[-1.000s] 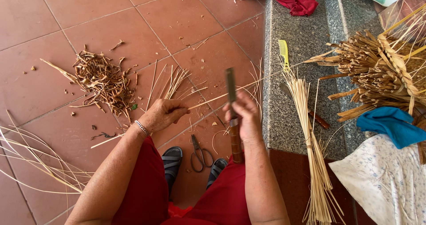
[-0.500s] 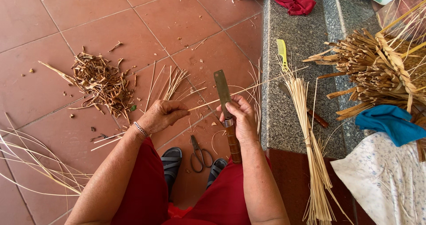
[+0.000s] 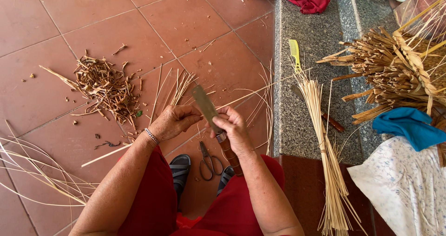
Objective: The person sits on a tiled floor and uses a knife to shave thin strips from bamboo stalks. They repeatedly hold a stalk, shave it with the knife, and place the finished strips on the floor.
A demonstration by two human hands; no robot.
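The knife (image 3: 207,110) now tilts left, blade up over the floor tiles; half a second ago it stood nearly straight, so the blade is working along the strip (image 3: 241,98). The right hand (image 3: 234,131) is clenched around its handle. The left hand (image 3: 173,121) pinches the strip beside the blade. Scissors (image 3: 210,160) lie below, between the sandals.

Knife blade (image 3: 205,106): dull, worn metal; handle (image 3: 230,154) brown wood. Scissors (image 3: 210,160): dark metal, matt. Floor tiles (image 3: 93,22): terracotta, matt, smooth. Step (image 3: 311,54): speckled grey stone, polished. Straw bundle (image 3: 327,171): dry, pale fibre. Comb (image 3: 294,53): yellow-green plastic. Blue cloth (image 3: 409,124): soft fabric. Bracelet (image 3: 151,136): shiny metal.
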